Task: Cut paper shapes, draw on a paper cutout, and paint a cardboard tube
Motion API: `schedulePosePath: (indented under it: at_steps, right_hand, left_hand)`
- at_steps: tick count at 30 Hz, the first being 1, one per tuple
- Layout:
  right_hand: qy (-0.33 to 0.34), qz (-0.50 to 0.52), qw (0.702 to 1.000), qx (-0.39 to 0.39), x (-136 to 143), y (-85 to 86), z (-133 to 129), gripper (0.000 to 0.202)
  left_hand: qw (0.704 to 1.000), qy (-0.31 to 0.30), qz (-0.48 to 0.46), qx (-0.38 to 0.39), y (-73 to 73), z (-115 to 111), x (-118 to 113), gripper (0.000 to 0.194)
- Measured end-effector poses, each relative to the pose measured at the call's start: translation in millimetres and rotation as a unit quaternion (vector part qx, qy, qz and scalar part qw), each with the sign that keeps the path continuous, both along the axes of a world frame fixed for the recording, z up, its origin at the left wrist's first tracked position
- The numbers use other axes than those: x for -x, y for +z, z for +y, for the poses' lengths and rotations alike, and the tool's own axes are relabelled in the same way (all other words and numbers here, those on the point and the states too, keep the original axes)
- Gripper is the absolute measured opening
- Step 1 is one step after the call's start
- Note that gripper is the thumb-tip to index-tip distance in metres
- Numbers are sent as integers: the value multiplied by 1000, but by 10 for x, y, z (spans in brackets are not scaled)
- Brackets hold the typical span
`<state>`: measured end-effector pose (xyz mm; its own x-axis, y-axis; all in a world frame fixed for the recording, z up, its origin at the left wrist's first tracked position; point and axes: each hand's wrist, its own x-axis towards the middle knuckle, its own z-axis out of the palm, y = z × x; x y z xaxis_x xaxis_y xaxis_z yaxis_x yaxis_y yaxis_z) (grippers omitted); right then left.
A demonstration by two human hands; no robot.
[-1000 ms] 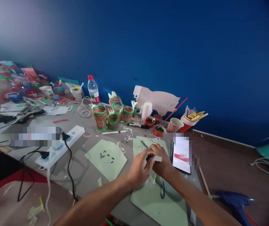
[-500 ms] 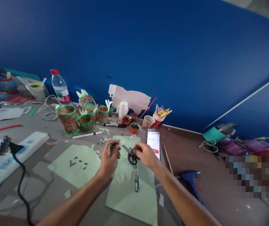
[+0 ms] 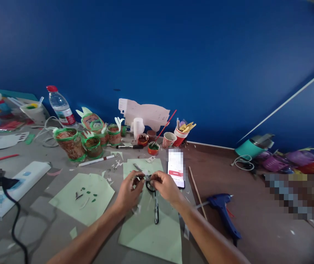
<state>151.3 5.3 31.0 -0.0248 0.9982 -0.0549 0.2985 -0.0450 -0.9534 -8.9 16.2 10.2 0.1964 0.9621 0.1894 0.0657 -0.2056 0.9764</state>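
My left hand point(image 3: 129, 192) and my right hand point(image 3: 164, 186) meet over a pale green sheet point(image 3: 151, 234), their fingertips pinched close together. A tiny whitish scrap of paper point(image 3: 145, 172) shows at the left fingertips. Black-handled scissors point(image 3: 150, 186) lie between the hands, with the blade pointing away to the upper left. One finger loop is by my right fingertips; whether these grip it or the scrap is hard to see. Nearer me, a slim black-and-silver pen-like tool point(image 3: 156, 211) rests on the sheet. Another green sheet point(image 3: 69, 198) on the left bears small dark green bits.
Brown pots with green rims point(image 3: 70, 145) stand near the wall. Paint cups point(image 3: 153, 148) and a bottle point(image 3: 60, 108) stand there too. A phone point(image 3: 175, 168), a wooden stick point(image 3: 197, 190) and a blue glue gun point(image 3: 224, 212) lie right. A power strip point(image 3: 33, 176) lies left.
My hands have come closer together and slightly nearer me. The scissors' blade has shifted up and left past the left fingertips. The whole view has swung a little to the right.
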Motion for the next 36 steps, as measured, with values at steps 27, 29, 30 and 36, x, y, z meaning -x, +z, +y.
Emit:
schedulePosePath:
  at_steps: [27,29,30,36]
  right_hand:
    - [-47,-6,997,-62,-92,81,-81,11]
    - [-58,-68,986,-144,-80,70,-102,12]
    - [-56,-107,975,-188,-75,64,-114,14]
    - [-60,-284,899,-327,-39,61,-169,17]
  left_hand:
    - [995,14,77,-63,-25,9,24,10]
    - [995,16,75,-65,-30,11,24,10]
    - [995,17,72,-65,-33,11,23,10]
    - [997,10,50,-63,-72,27,24,11]
